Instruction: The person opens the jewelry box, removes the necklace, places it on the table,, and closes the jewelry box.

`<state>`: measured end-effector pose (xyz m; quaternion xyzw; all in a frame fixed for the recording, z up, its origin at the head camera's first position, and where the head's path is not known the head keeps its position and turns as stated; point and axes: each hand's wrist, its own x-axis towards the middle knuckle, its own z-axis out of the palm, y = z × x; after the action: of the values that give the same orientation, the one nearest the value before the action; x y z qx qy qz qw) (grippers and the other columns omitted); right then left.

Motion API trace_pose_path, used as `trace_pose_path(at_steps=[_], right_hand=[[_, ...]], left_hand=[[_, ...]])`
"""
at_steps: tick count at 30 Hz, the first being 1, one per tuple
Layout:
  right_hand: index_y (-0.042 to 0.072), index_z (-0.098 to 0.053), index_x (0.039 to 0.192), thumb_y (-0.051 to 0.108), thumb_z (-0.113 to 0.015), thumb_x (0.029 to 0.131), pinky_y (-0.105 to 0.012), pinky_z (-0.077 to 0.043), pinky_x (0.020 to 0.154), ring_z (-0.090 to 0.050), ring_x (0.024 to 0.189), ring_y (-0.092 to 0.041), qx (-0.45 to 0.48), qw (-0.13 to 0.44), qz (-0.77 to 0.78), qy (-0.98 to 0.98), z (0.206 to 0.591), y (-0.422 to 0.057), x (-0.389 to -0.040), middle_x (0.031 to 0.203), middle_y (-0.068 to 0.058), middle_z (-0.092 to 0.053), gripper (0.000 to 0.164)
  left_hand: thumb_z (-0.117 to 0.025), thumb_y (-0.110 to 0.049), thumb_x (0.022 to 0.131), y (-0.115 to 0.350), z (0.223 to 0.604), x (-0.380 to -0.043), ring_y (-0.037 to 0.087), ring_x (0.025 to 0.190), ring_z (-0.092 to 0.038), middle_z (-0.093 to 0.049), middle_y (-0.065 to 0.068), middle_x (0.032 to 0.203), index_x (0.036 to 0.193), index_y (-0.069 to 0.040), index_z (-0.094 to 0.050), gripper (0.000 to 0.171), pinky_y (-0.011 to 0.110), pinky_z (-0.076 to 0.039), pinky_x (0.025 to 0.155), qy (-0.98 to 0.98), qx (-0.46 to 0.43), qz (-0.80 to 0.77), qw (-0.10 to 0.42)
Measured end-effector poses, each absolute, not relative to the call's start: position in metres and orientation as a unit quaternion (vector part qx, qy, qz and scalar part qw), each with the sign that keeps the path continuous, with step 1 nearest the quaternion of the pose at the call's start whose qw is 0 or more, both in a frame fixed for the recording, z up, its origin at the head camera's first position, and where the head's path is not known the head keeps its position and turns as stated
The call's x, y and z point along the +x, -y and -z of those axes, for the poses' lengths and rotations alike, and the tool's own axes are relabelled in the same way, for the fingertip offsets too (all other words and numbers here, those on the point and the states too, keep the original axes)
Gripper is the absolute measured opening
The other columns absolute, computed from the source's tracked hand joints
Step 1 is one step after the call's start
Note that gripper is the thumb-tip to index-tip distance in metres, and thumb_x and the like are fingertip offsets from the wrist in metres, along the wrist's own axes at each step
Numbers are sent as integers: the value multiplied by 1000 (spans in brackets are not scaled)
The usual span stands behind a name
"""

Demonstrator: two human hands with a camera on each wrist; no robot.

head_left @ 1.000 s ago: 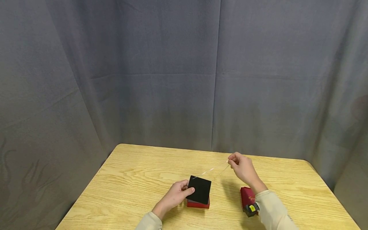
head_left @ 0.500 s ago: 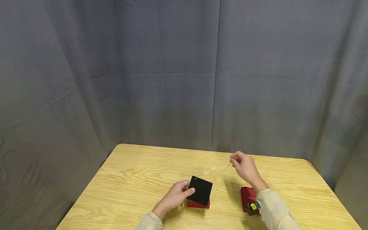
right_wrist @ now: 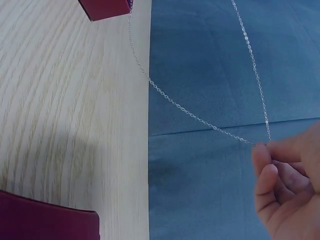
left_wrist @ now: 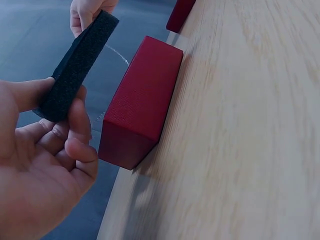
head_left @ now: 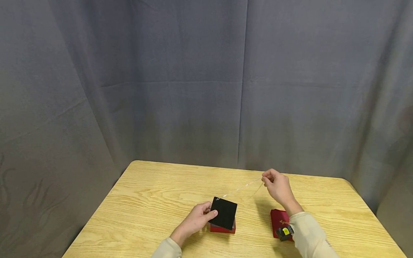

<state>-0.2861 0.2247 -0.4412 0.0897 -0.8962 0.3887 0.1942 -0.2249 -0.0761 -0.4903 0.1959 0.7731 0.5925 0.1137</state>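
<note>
My left hand [head_left: 195,220] grips a square black foam pad [head_left: 223,213] between thumb and fingers, tilted above a small red box [head_left: 222,229]. In the left wrist view the foam pad [left_wrist: 80,67] shows its thick edge, apart from the red box [left_wrist: 145,90] on the table. My right hand [head_left: 278,188], raised to the right, pinches a thin silver chain necklace [right_wrist: 200,120] at the fingertips. Two strands run from that pinch; one reaches the foam pad's far corner, and the other hangs slack towards the red box in the right wrist view.
Below my right forearm lies a dark red case [head_left: 279,221] with gold lettering, partly hidden by the black wrist camera [head_left: 284,233]. The wooden table [head_left: 155,186] ends at a grey curtain [head_left: 193,107] behind and on both sides.
My right hand has moved slightly to the right, drawing the chain necklace along with it. The left hand and foam pad have barely shifted, and the red box stays put.
</note>
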Motion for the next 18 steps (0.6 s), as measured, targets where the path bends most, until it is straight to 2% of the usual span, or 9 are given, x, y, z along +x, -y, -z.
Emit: trace_pose_path(at_steps=[6, 10, 14, 18], right_hand=[[1, -63, 94, 2, -60, 90, -25, -47, 56, -63, 70, -21, 78, 192, -394, 896, 438, -231, -286, 82, -13, -67, 5], [1, -64, 94, 2, -60, 90, -25, -46, 55, -62, 69, -20, 68, 197, -393, 896, 436, -236, -286, 82, -12, -67, 6], [1, -64, 94, 3, -59, 91, -25, -46, 55, -62, 69, -18, 64, 203, -389, 896, 436, -242, -285, 81, -10, -67, 6], [1, -64, 94, 3, -59, 90, -25, -46, 55, -62, 68, -19, 58, 209, -384, 897, 438, -248, -284, 79, -8, -66, 6]], left_hand=[[-53, -11, 97, 75, 478, -216, 12, 60, -35, -37, -2, 66, 78, -1, -45, 22, 23, -30, 57, -771, 203, -594, 109], [-53, -14, 98, 76, 491, -224, 11, 64, -40, -46, -3, 70, 86, -3, -54, 16, 23, -33, 60, -772, 200, -594, 108], [-53, -18, 98, 77, 499, -230, 11, 66, -44, -50, -2, 72, 91, -2, -57, 17, 24, -36, 62, -768, 198, -598, 118], [-53, -18, 98, 78, 500, -230, 10, 73, -53, -60, -1, 79, 98, -3, -61, 17, 25, -41, 67, -763, 200, -604, 118]])
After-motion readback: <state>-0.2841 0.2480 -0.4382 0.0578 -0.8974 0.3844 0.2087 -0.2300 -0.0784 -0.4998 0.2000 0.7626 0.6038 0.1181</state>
